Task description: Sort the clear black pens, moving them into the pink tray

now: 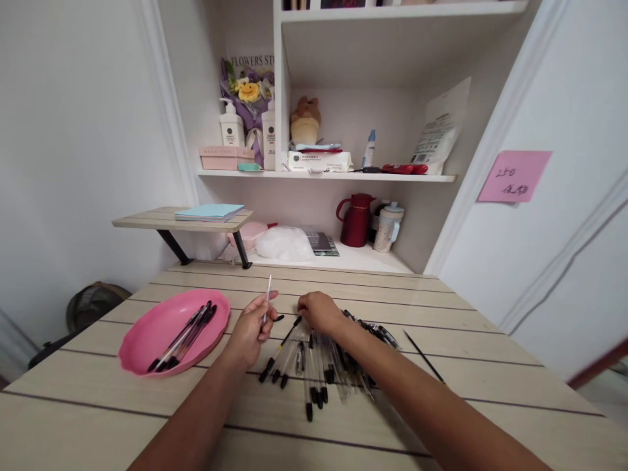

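My left hand (254, 324) is closed round a slim, clear pen barrel (268, 291), which points upward out of the fingers. My right hand (316, 311) bends down over the far side of a heap of pen parts, its fingertips together; what they pinch, if anything, is hidden. Clear barrels with black ends (308, 386) fan out from the heap toward me, partly under my right forearm. Just below the right fingertips lies a thin black piece (296, 322). Left of my left hand, several assembled-looking black pens (189, 333) rest in a pink tray (147, 320).
A dark thin refill (424, 356) lies apart on the slatted table (490, 366), right of the heap. At the back left stands a small raised shelf (161, 219) bearing blue paper (210, 212). Behind the table are a red jug (356, 221) and a pale cup (389, 227).
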Demonstrator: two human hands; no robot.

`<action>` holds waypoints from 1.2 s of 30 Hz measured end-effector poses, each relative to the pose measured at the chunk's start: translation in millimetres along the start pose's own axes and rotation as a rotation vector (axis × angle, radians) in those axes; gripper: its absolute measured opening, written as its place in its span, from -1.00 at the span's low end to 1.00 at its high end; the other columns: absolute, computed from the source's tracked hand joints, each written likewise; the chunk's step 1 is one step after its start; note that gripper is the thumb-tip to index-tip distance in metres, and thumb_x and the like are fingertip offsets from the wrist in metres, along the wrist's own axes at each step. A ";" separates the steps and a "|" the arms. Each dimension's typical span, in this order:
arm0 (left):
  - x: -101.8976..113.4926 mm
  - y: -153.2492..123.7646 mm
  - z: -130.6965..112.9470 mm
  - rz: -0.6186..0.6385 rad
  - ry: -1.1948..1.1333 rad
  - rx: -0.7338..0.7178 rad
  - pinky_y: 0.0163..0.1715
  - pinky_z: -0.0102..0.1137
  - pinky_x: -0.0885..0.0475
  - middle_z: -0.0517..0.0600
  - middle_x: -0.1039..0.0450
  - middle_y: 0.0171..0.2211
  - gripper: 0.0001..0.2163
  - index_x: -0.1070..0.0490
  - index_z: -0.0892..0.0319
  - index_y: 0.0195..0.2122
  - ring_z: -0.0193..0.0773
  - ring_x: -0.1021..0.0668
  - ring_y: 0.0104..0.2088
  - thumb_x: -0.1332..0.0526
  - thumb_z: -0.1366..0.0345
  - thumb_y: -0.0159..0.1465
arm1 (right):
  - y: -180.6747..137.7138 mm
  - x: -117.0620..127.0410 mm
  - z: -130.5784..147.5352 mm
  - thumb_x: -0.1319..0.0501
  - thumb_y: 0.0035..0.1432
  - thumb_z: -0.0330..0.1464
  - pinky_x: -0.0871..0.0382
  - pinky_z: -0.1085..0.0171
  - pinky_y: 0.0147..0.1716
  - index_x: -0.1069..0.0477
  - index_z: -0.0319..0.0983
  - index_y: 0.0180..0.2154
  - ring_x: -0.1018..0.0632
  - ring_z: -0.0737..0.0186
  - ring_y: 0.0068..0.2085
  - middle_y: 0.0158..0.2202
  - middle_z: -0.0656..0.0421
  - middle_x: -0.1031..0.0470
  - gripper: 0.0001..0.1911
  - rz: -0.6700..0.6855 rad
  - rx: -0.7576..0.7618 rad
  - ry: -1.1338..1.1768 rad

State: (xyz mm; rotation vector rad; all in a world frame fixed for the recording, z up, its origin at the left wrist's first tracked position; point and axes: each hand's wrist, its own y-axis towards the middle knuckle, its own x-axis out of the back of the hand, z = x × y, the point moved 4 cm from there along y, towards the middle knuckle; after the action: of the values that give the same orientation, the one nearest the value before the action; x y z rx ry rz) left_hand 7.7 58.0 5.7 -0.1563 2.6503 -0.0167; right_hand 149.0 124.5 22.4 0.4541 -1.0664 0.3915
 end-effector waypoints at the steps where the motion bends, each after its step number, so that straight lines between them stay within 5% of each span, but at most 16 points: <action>1: 0.8 0.5 1.7 -0.012 -0.003 0.011 -0.83 -0.63 0.08 -0.13 -0.31 -0.64 -0.67 -0.32 0.24 -0.13 -0.57 -0.16 -0.79 -0.17 0.40 0.03 | 0.6 -0.7 0.6 -0.14 -0.10 -0.47 -0.19 0.29 -0.24 -0.49 -0.22 -0.41 -0.45 0.16 -0.20 -0.30 0.07 -0.51 -0.82 0.007 0.000 -0.023; 10: 0.6 1.0 6.2 0.008 0.026 0.058 -0.83 -0.64 0.10 -0.13 -0.28 -0.64 -0.66 -0.33 0.24 -0.13 -0.57 -0.14 -0.78 -0.18 0.39 0.02 | 1.5 36.1 -49.3 -0.12 -0.11 -0.49 -0.20 0.32 -0.28 -0.50 -0.24 -0.44 -0.46 0.19 -0.24 -0.33 0.08 -0.52 -0.80 -0.097 -0.118 -0.009; 16: -5.9 -0.3 9.2 0.035 -0.008 0.099 -0.83 -0.63 0.08 -0.14 -0.28 -0.66 -0.65 -0.34 0.23 -0.13 -0.56 -0.15 -0.78 -0.19 0.42 0.01 | -42.6 73.7 -101.3 -0.09 -0.07 -0.48 -0.20 0.33 -0.47 -0.48 -0.30 -0.53 -0.45 0.31 -0.52 -0.55 0.11 -0.48 -0.81 -0.186 -0.191 0.147; 22: -15.7 -6.4 17.8 0.030 -0.194 0.214 -0.73 -0.60 -0.18 -0.10 -0.30 -0.60 -0.68 -0.34 0.19 -0.12 -0.49 -0.32 -0.68 -0.15 0.50 0.06 | -85.3 89.3 -143.3 -0.16 -0.13 -0.45 -0.15 0.34 -0.64 -0.41 -0.17 -0.67 -0.39 0.32 -0.68 -0.70 0.22 -0.39 -0.83 -0.249 -0.347 0.356; 25: -27.7 -10.9 22.1 0.029 -0.298 0.225 -0.63 -0.55 -0.32 -0.06 -0.33 -0.54 -0.70 -0.34 0.17 -0.16 -0.45 -0.40 -0.60 -0.11 0.55 0.08 | -94.6 79.1 -119.3 -0.15 -0.10 -0.40 -0.16 0.35 -0.64 -0.39 -0.19 -0.66 -0.39 0.32 -0.66 -0.68 0.21 -0.40 -0.84 -0.230 -0.283 0.423; 30: -55.1 -23.2 27.5 0.014 -0.391 0.162 -0.36 -0.39 -0.44 -0.02 -0.37 -0.49 -0.79 -0.34 0.21 -0.30 -0.37 -0.48 -0.47 -0.05 0.59 0.12 | -103.8 40.5 -23.8 -0.11 -0.02 -0.23 -0.11 0.41 -0.64 -0.37 -0.26 -0.62 -0.39 0.35 -0.61 -0.67 0.21 -0.41 -0.73 -0.059 -0.074 0.311; 32: -62.4 -28.2 28.5 0.001 -0.387 0.154 -0.36 -0.41 -0.45 -0.01 -0.39 -0.46 -0.80 -0.33 0.20 -0.30 -0.36 -0.50 -0.44 -0.04 0.59 0.13 | -104.0 27.5 10.2 -0.10 0.00 -0.21 -0.14 0.40 -0.57 -0.41 -0.26 -0.50 -0.43 0.32 -0.52 -0.53 0.16 -0.49 -0.74 -0.014 0.039 0.153; 36: -66.8 -33.6 26.0 -0.035 -0.351 0.134 -0.45 -0.50 -0.45 0.00 -0.42 -0.43 -0.82 -0.31 0.20 -0.33 -0.36 -0.52 -0.41 -0.02 0.58 0.16 | -99.9 19.9 35.8 -0.01 0.09 -0.28 -0.22 0.34 -0.41 -0.40 -0.27 -0.31 -0.49 0.21 -0.36 -0.33 0.03 -0.51 -0.74 -0.069 0.007 -0.004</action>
State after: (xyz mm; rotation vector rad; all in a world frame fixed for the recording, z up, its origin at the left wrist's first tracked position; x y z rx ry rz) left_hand 82.1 32.6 15.2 -0.1462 2.2873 -0.1633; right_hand 182.5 23.2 38.4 0.4971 -1.0508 0.3332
